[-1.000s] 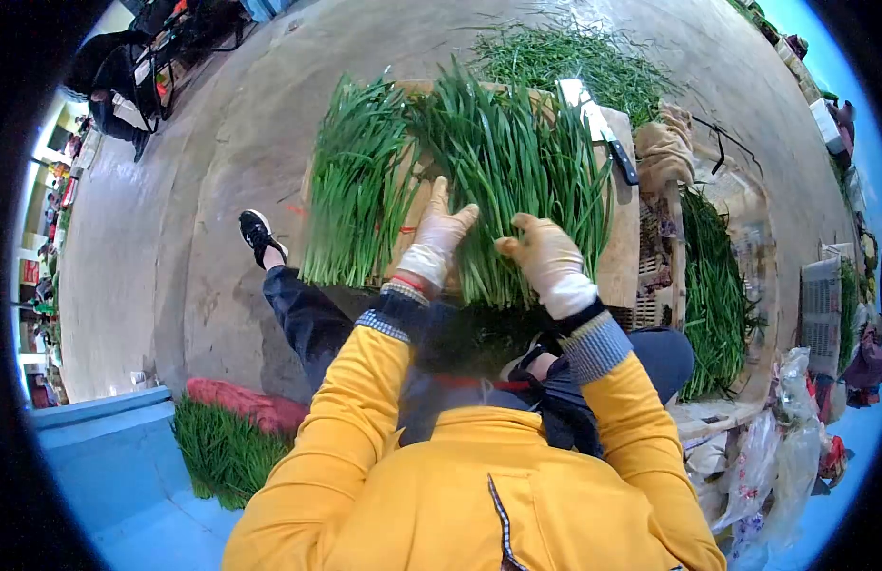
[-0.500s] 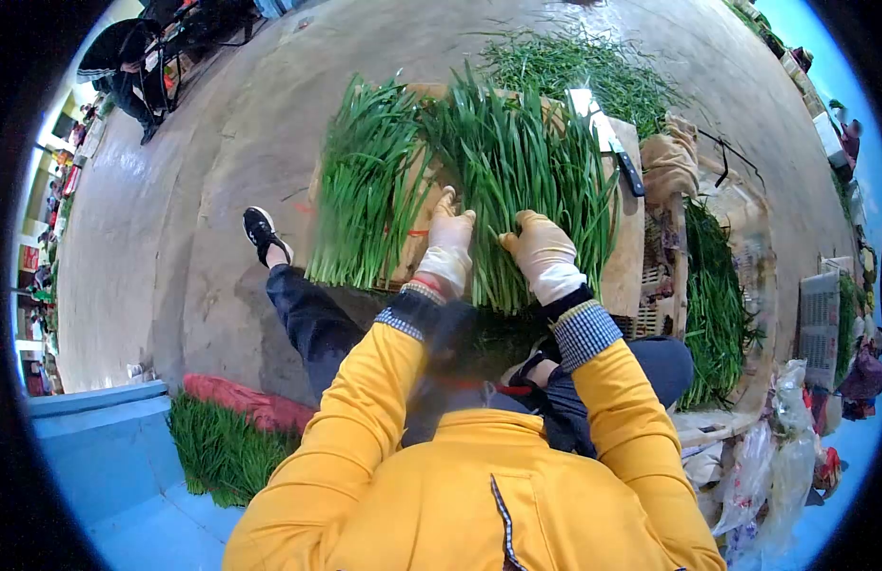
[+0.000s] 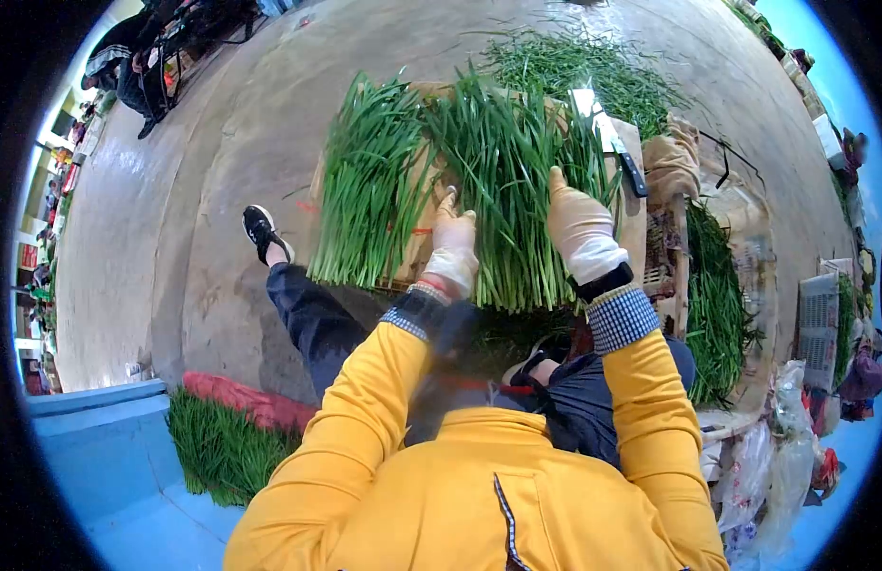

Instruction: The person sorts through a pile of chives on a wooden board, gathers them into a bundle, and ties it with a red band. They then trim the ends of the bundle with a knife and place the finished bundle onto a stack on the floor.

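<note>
Two bunches of long green garlic chives lie side by side on a wooden board point(image 3: 634, 249), white stem ends toward me. My left hand point(image 3: 454, 236), in a pale glove, is at the left edge of the right bunch point(image 3: 503, 190), fingers curled at its side. On the opposite edge my right hand point(image 3: 584, 226), gloved too, grips the stems with its thumb stretched up along the leaves; its other fingers are hidden. The left bunch point(image 3: 365, 190) lies untouched beside my left hand. A knife point(image 3: 631, 174) with a black handle and broad blade rests at the board's right side.
Loose green leaves point(image 3: 584, 71) are scattered on the floor beyond the board. At right stand a crate with a cloth point(image 3: 671, 164) on it and more chives point(image 3: 715, 305). Another bundle point(image 3: 222, 443) under red cloth lies at lower left. A person point(image 3: 127, 71) is at upper left.
My right hand has moved right and forward, from the top of the right bunch to its right edge, with its thumb now extended. The bunch's stem ends look drawn closer together. My left hand has barely moved.
</note>
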Action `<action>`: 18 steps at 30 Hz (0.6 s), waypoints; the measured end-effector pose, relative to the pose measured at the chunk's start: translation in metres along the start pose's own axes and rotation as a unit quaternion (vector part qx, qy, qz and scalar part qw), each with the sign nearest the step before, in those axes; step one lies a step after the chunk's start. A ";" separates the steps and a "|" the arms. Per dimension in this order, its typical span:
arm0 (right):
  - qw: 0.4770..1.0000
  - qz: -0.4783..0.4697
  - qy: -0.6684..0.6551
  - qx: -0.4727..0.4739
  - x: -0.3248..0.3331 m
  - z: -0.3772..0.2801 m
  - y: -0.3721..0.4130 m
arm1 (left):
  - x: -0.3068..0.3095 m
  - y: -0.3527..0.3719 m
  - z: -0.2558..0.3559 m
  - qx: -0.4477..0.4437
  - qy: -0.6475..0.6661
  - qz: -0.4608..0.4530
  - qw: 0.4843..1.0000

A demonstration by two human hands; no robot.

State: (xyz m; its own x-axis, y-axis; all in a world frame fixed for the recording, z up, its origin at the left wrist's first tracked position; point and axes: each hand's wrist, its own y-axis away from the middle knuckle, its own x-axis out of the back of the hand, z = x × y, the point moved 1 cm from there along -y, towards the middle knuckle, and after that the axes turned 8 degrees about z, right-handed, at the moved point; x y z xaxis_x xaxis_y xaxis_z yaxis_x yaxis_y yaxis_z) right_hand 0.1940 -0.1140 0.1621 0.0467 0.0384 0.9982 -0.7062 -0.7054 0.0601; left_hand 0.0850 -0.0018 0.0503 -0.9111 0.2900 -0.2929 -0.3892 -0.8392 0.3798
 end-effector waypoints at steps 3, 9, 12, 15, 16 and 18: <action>0.998 -0.015 0.003 0.068 -0.037 0.003 -0.007 | -0.002 0.000 -0.003 0.005 0.021 0.014 1.000; 0.995 0.007 -0.097 0.030 -0.050 0.006 0.000 | 0.006 -0.016 -0.014 -0.002 0.000 -0.084 0.996; 0.987 0.006 -0.160 -0.001 -0.048 0.003 0.005 | -0.003 -0.008 -0.006 0.078 0.097 -0.093 0.988; 0.982 0.029 -0.185 -0.040 -0.049 0.004 0.006 | -0.016 0.005 0.006 -0.161 -0.319 -0.042 0.933; 0.982 0.030 -0.184 -0.039 -0.051 0.010 0.004 | -0.020 0.016 0.013 -0.151 -0.438 -0.010 0.886; 0.971 0.054 -0.232 -0.020 -0.055 0.022 -0.001 | -0.008 0.000 -0.006 -0.165 -0.375 -0.024 0.912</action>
State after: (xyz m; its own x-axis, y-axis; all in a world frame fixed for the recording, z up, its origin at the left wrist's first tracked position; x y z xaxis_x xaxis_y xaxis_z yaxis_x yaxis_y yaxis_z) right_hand 0.2076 -0.1314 0.1075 0.2781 -0.3637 0.8890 -0.7510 -0.6594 -0.0349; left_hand 0.0930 -0.0063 0.0474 -0.7789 0.4590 0.4273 -0.4818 -0.8742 0.0606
